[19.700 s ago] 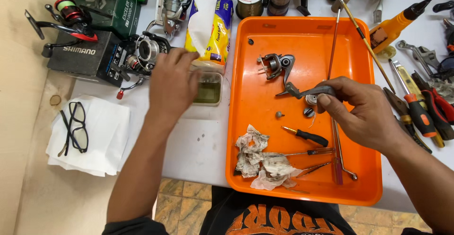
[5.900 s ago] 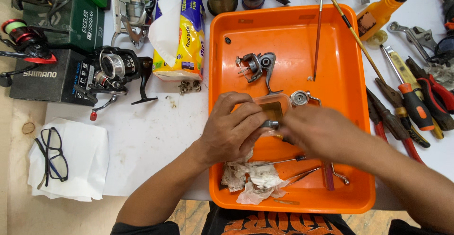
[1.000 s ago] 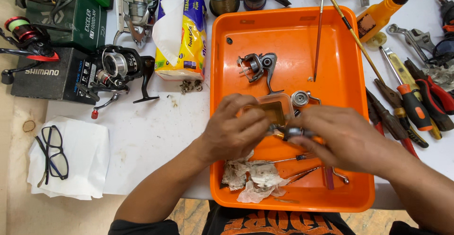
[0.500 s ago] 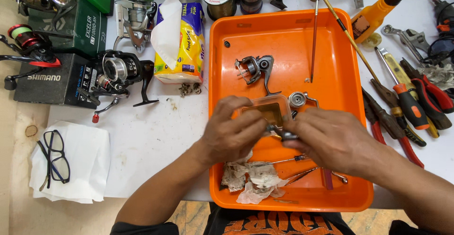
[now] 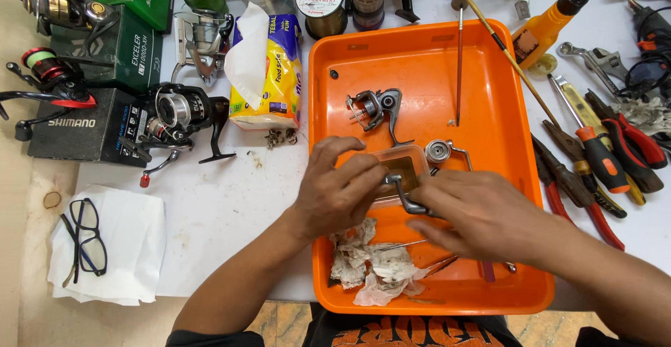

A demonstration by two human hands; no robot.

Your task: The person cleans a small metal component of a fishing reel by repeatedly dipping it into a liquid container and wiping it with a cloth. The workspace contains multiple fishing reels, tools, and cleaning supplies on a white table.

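Both hands (image 5: 419, 204) pinching reel crank (image 5: 402, 194)

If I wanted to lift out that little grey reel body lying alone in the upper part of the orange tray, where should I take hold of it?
Probably by the thin curved stem of the grey reel body, pinching it from above. The stem juts down and right, clear of the bulky geared head, with bare orange tray around it, so fingers fit on both sides.
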